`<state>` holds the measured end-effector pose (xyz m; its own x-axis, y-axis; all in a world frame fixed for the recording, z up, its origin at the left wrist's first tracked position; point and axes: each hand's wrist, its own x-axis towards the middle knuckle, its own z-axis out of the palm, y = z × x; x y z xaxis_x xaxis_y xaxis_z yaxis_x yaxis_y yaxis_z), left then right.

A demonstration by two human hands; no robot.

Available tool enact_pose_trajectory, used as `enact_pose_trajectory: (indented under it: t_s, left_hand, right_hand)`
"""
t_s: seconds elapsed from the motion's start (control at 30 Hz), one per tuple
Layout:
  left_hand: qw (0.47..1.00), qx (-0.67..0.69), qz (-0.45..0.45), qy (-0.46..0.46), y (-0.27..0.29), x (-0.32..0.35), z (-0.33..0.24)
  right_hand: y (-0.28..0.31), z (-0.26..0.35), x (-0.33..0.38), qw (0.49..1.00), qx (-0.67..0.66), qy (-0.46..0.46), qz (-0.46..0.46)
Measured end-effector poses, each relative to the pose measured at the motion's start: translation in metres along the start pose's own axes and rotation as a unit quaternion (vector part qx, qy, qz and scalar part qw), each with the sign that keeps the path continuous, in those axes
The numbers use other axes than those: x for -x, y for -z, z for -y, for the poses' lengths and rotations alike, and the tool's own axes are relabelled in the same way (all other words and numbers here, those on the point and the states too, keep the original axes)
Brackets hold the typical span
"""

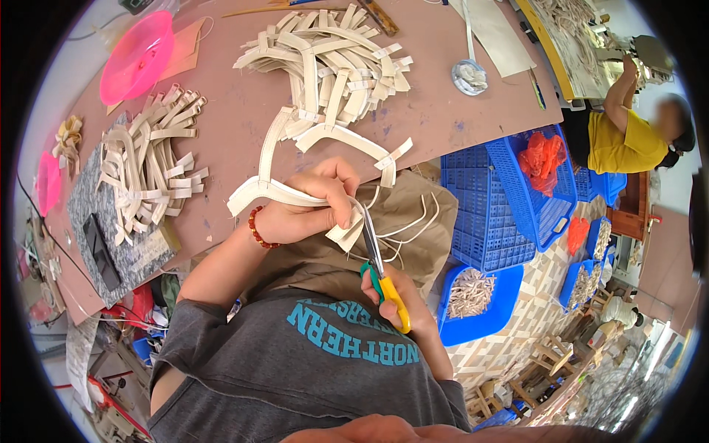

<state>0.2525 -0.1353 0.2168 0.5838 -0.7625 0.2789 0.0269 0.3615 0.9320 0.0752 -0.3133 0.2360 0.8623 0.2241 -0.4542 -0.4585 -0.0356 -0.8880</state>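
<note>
A: Nearest the lens is your dark grey T-shirt (pixel 244 362), and beyond it brown cloth (pixel 295 266) covers your lap. How are your hands set?

B: Your left hand (pixel 310 199) pinches a branched cream strap (pixel 284 193) near its end, fingers closed over the top and thumb along the side, probably so the end sits firm beside the steel. Your right hand (pixel 402 295) is wrapped around the handles of the scissors (pixel 374 249), tips pointing away from you. Their blades look close together; whether any strap lies between them, you cannot tell from here.

A: So the strap is above your lap, at the table's near edge. And the heaps?

B: One strap pile (pixel 325 66) lies ahead, another (pixel 151 162) to your left on a grey marbled slab (pixel 85 196), both seemingly placed within reach. The pieces are flat, curved and forked, apparently stitched fabric, with frayed ends. Pale cords (pixel 413 235) loop thinly over the cloth, and a smooth blue plastic basin (pixel 504 314) at your right holds short cream scraps (pixel 470 290).
</note>
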Motion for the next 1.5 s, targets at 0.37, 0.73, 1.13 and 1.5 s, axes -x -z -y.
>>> enact_pose_trajectory:
  t_s: [0.37,0.73,1.13,1.5]
  left_hand:
    - [0.999,0.009,0.024,0.021,0.002,0.0,-0.005]
    - [1.0,-0.02,0.017,0.009,-0.001,0.0,-0.004]
    - [0.99,0.061,0.027,0.121,-0.003,0.002,-0.01]
    - [0.965,0.172,-0.071,0.185,-0.011,0.0,-0.015]
  right_hand:
    - [0.004,-0.001,0.003,0.999,-0.037,0.015,0.019]
    - [0.002,-0.005,0.001,0.998,0.027,0.052,-0.031]
    - [0.01,-0.01,0.009,0.997,0.05,0.035,-0.037]
    - [0.004,-0.004,0.007,0.997,-0.081,0.011,0.002]
